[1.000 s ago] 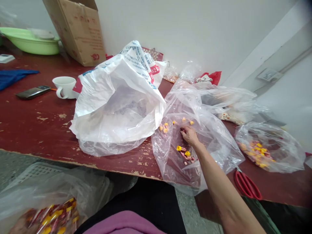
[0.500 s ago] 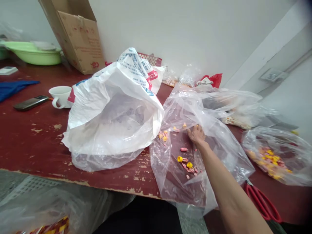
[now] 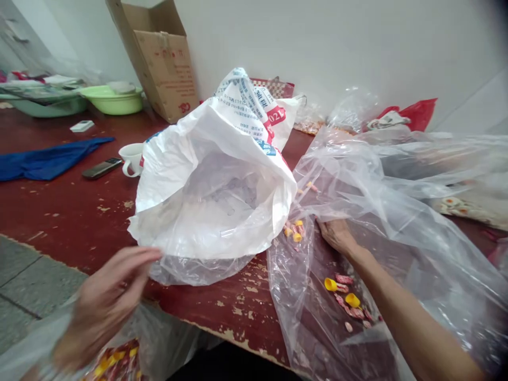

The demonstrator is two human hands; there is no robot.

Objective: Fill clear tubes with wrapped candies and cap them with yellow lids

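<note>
My right hand point(image 3: 337, 235) is inside a large clear plastic bag point(image 3: 293, 296) lying on the table. Its fingers stretch leftward, low against the bag and partly veiled by plastic. Left of the fingertips is a small cluster of pink pieces with yellow caps point(image 3: 294, 230). More loose pink pieces and yellow caps point(image 3: 349, 300) lie nearer, beside my forearm. My left hand point(image 3: 109, 304), slightly blurred, hovers at the table's front edge, fingers extended and nothing visible in them. Its fingertips are close to the lower left rim of a white printed sack point(image 3: 214, 116), whose wide mouth faces me and shows a clear liner.
A white cup point(image 3: 130, 157), a phone point(image 3: 102, 168) and a blue cloth point(image 3: 55, 159) are at the left. Green basins point(image 3: 113, 100) and a cardboard box point(image 3: 170, 74) stand behind. Below the edge, another plastic bag holds red and yellow pieces point(image 3: 115, 362).
My left hand has come into view at the lower left. My right hand has shifted toward the pieces beside the sack. The view has turned left, so the scissors have left the picture.
</note>
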